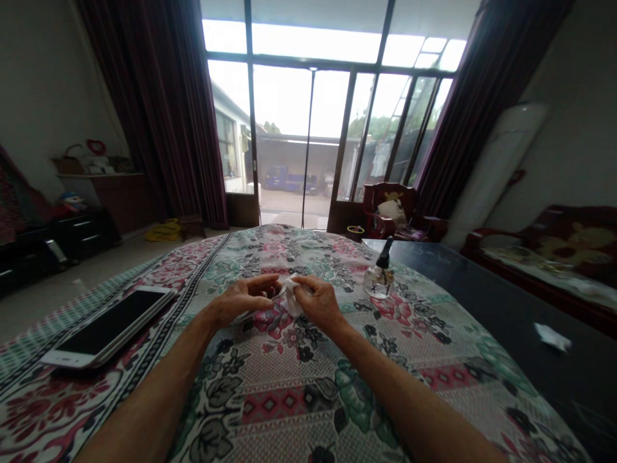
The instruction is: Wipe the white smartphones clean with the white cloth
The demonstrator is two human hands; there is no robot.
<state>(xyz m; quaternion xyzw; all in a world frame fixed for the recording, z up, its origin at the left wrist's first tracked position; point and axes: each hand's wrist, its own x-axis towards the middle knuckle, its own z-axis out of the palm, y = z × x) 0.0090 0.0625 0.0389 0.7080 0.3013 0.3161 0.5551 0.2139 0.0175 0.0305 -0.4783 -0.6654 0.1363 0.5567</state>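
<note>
In the head view, both my hands meet above the flowered tablecloth. My right hand is closed around a crumpled white tissue, its fingers pinching the upper part. Just left of it, my left hand curves with thumb and fingers toward the tissue. A thin, shiny, partly see-through edge shows by the left fingertips; what it belongs to is too small and hidden to name. To the right of my right hand, a clear glass bottle with a black spray top stands upright on the cloth.
A white phone-like device with a dark screen lies on the tablecloth at left. At right, a dark table bears a crumpled white paper. Beyond stand a wooden chair and glass doors.
</note>
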